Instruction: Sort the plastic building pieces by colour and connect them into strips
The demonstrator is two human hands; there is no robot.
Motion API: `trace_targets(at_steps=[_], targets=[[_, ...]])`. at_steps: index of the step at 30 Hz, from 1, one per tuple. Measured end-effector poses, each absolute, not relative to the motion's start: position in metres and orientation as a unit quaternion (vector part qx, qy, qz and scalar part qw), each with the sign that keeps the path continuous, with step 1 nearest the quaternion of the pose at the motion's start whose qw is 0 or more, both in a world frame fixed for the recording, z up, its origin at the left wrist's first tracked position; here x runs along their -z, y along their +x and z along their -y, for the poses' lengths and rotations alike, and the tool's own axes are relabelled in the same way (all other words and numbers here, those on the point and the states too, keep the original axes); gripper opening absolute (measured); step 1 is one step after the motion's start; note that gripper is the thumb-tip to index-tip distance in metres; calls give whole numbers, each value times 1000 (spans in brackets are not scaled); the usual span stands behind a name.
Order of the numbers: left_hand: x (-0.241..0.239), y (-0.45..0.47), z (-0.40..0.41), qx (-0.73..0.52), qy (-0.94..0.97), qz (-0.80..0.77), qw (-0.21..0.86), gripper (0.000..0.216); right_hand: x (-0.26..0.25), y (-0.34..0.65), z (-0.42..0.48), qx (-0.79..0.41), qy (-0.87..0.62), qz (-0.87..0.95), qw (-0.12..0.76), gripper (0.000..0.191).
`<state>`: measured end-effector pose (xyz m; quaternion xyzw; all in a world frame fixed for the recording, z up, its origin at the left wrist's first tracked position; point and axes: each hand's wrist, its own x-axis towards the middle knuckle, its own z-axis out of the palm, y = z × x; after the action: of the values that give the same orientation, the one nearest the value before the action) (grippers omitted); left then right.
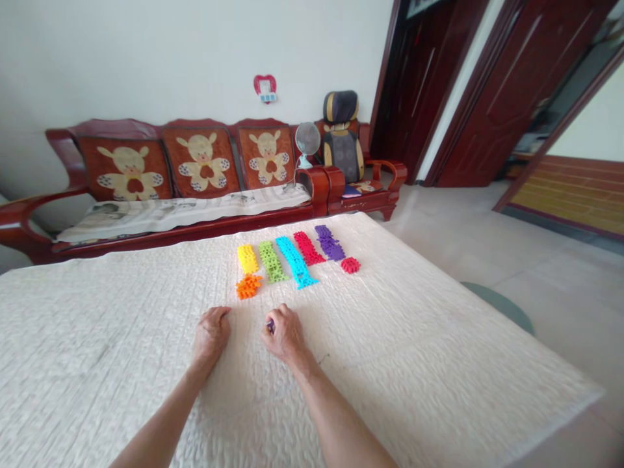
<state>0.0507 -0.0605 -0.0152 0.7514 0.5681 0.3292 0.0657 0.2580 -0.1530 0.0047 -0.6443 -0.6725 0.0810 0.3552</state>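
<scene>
- Closest in, the right hand [284, 333] has its fingers closed round a small purple piece [271, 327], just above or on the pale quilted cover [414, 338]; contact is hard to call.
- That piece looks light, and I'd judge it stiff plastic with a little spring: hardly slippery if it's notched like the others, unlikely to break. Best hold, I'd say, is by opposite edges, thumb against forefinger, part of it left free.
- Its look: dark purple, only a sliver showing at the thumb side, the outline lost behind the fingers.
- Over to the left hand [213, 331], apart from the right, resting at the cover, fingers curled in and bunched narrow; whether anything sits inside, I cannot tell.
- Just beyond, the orange heap [248, 286], knobbly and loose-looking; one to pinch from the top or rim.
- Right of it, the blue strip [296, 262], longest of the rows, full of little gaps; probably joined or packed bits that could shift if lifted by one end.
- Off to the right, a red cluster [350, 265], compact and toothed, easy to take by its sides.
- Alongside the blue: yellow block [248, 259], green strip [273, 262], red strip [308, 248], and farthest, the purple strip [330, 242], all bright and bumpy.
</scene>
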Motion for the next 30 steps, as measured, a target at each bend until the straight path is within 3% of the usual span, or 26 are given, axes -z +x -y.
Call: trace_targets(at_steps=[21, 26, 30], targets=[[24, 46, 56, -354, 773, -526, 29, 30, 5, 261, 147, -105, -641, 614, 448, 17], [27, 45, 54, -357, 771, -527, 30, 30, -11, 321, 116, -55, -667, 544, 506, 12], [32, 43, 53, -351, 775, -525, 21, 31, -45, 411, 84, 20, -741, 505, 441, 17]])
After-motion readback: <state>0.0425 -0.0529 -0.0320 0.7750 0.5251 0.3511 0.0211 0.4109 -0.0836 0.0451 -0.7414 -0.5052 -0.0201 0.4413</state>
